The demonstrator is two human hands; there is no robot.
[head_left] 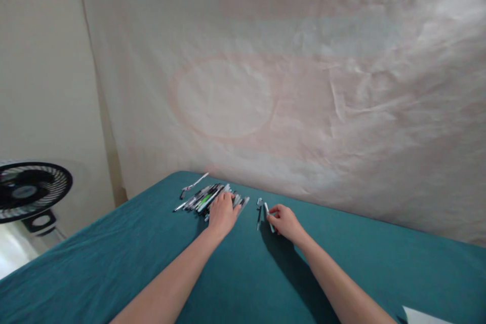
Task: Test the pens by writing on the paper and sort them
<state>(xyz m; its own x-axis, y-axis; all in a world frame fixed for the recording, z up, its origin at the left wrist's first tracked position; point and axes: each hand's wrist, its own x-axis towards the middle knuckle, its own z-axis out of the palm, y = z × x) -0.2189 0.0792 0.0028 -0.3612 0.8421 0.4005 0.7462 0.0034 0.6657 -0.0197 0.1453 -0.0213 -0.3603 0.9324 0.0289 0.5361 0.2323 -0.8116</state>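
Observation:
A pile of pens [203, 198], mostly black, white and clear with one bright green, lies towards the back of the table. My left hand [223, 211] rests over its right side, thumb apart from the fingers; the fingertips are partly lost among the pens. To the right, my right hand [284, 221] pinches a white pen [267, 208] close to the cloth, pointing away from me. Just left of that pen, a thin dark pen [258, 217] lies on the cloth, with a small clear piece [259, 201] at its far end.
A green cloth [235, 273] covers the table. Behind the pile lies a white stick-like item with a dark end [195, 182]. A black fan [32, 191] stands off the left edge. White paper [421, 316] shows at the lower right. A pale sheet [304, 111] hangs behind.

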